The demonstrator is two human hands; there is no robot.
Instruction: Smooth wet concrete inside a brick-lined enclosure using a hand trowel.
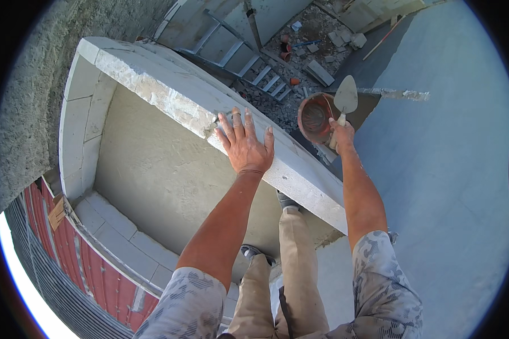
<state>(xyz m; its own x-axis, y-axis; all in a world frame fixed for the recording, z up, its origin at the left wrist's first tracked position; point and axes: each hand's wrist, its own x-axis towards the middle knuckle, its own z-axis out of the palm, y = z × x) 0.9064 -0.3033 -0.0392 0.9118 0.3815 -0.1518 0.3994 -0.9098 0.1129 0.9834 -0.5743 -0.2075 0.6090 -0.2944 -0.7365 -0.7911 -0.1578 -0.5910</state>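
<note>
My left hand (246,146) lies with fingers spread on the top edge of a white block wall (305,189), near a rough, mortar-smeared stretch of that edge. Out to the right, my right hand (341,135) is closed around the pale handle of a pointed trowel (346,95), its blade pointing away from me. An orange-red bucket (306,121) hangs right beside that hand, its inside smeared and dark. A thin bail runs from the bucket toward my fingers, but whether they grip it too I cannot tell.
Beyond the wall, a metal ladder (229,53) leans over ground with rubble (336,39) and a pale block (320,73). My feet stand on a grey floor (158,152) bordered by low blockwork (116,234). Red metal panels (90,254) lie at the lower left.
</note>
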